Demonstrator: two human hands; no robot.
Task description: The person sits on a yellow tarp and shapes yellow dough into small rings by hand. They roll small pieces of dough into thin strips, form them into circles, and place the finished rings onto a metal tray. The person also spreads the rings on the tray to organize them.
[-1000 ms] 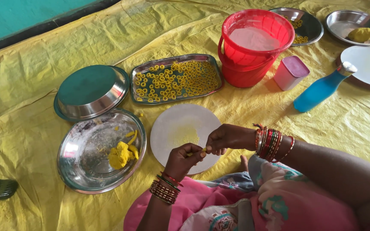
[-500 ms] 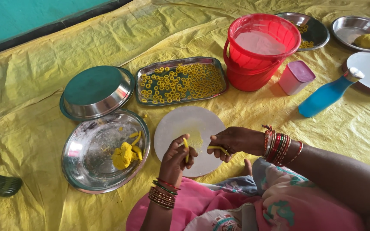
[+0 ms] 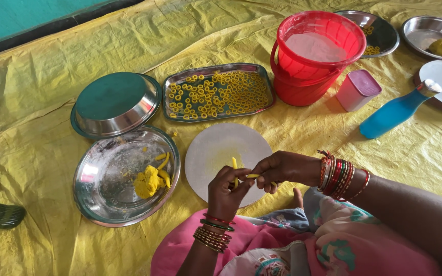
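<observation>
My left hand (image 3: 227, 190) and my right hand (image 3: 283, 169) meet over the near edge of a round white board (image 3: 222, 148). Together they pinch a thin strip of yellow dough (image 3: 235, 167), one end sticking up from the left fingers, the other bent toward the right fingertips. Both wrists wear several bangles. To the left lies a round steel plate (image 3: 109, 179) with a lump of yellow dough (image 3: 147, 182) and short dough rolls. Behind the board, a rectangular steel tray (image 3: 218, 94) holds several small yellow dough rings.
An upturned steel bowl (image 3: 114, 102) sits at the left rear. A red bucket (image 3: 313, 56) of white liquid, a pink tub (image 3: 358, 89) and a blue bottle (image 3: 398, 110) stand to the right. More steel plates (image 3: 429, 30) lie far right. A yellow sheet (image 3: 37, 87) covers the floor.
The dough strip was rolled flat between the hands a second ago; now my left hand has lifted it and the strip is bent upward between both hands' fingertips.
</observation>
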